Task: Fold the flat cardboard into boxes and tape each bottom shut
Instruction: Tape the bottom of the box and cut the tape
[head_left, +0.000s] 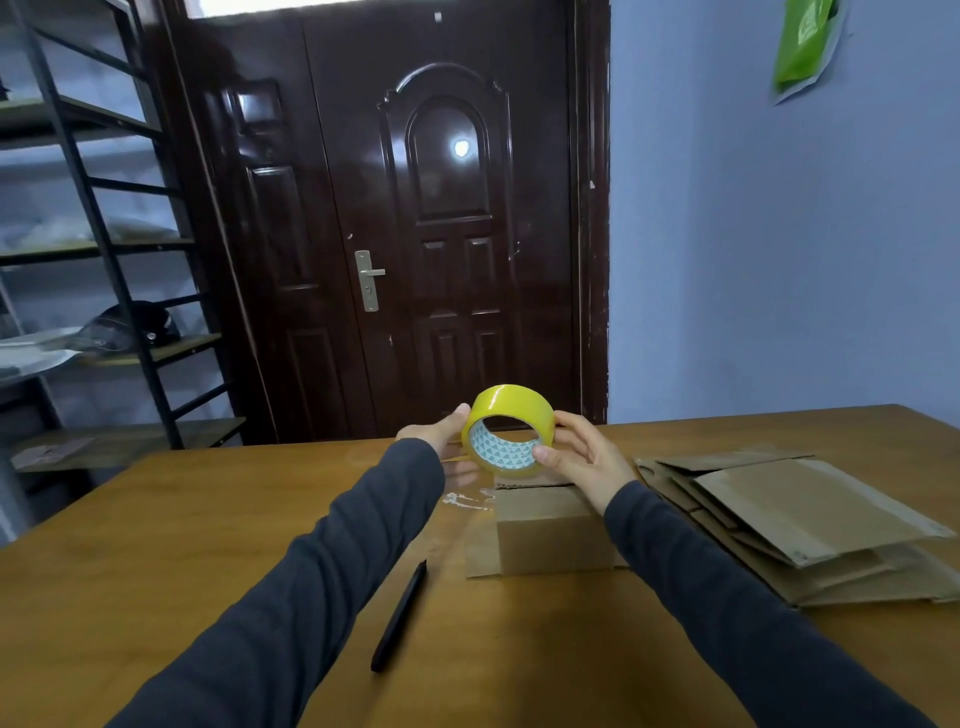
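A yellow tape roll with a white patterned core is held upright in the air above a folded cardboard box. My right hand grips the roll from the right, thumb on its front rim. My left hand holds its left side, and a thin strip of tape runs out from the roll under those fingers. The box stands on the wooden table with its flaps folded on top and a seam showing at its far edge. A stack of flat cardboard lies to the right.
A black pen-like cutter lies on the table to the left of the box. Bits of crumpled clear tape sit near the box's far left corner. Behind the table are a dark door and a metal shelf rack at left.
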